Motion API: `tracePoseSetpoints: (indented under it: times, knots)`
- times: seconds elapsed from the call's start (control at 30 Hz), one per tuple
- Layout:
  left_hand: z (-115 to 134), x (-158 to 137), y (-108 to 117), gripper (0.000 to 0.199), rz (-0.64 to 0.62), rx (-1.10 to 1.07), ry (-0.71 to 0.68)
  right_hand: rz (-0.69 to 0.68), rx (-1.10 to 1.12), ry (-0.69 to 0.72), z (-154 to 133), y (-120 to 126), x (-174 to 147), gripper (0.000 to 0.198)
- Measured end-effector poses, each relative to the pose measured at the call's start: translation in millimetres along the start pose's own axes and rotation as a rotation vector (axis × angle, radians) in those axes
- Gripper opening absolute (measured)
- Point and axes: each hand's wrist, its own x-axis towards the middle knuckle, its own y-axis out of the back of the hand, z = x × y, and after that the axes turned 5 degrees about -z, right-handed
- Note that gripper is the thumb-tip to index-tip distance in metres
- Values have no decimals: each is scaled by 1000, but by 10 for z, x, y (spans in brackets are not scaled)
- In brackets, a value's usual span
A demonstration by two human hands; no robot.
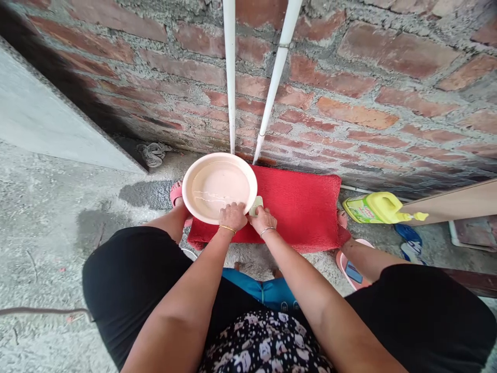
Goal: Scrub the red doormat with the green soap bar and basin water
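Observation:
A pale pink basin (187, 192) holding water stands partly on the left end of a red mat (297, 199). My left hand (233, 216) is at the basin's near right rim, its fingers bent over the edge. Close beside it, my right hand (263, 220) grips a pale green block (256, 205) with rounded corners, just right of the basin and over the mat. The block looks like a bar of soap or a small brush; my fingers cover part of it.
Behind the mat rises a brick wall (349, 103) with two white pipes (230, 77). To the right lie a yellow jug (370, 207), a blue and white slipper (409, 241) and a pink slipper (353, 269). A grey slab (58, 109) leans at left, near a bundled cloth (152, 154).

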Motion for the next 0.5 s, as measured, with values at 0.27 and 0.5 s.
tracePoseSetpoints:
  times: [0.27, 0.5]
  knots:
    - [-3, 21, -24, 40, 21, -42, -5, 181, 102, -365, 1012, 392, 0, 46]
    - [-15, 33, -11, 43, 19, 15, -4, 115, 116, -49, 123, 208, 150, 41]
